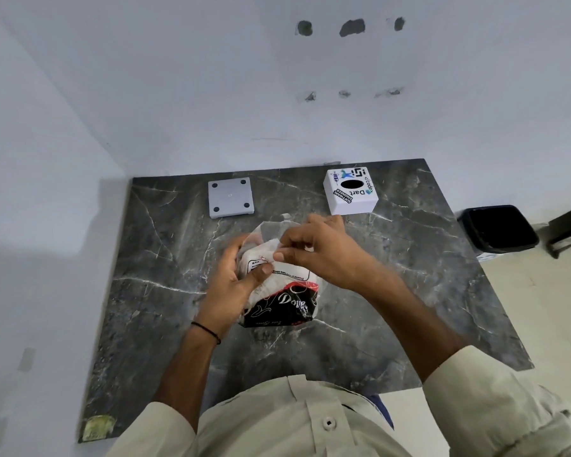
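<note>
A plastic packet (282, 300) with a black and red printed lower part and white contents stands on the dark marble table (409, 291), near its middle. My left hand (234, 275) grips the packet's left side, thumb across its front. My right hand (317, 249) pinches the clear plastic at the packet's top between thumb and fingers. The top of the packet is partly hidden by both hands.
A white box (350, 192) with stickers and a round black hole stands at the back right of the table. A flat grey square device (230, 197) lies at the back left. A black bin (498, 230) sits on the floor to the right. White walls close the back and left.
</note>
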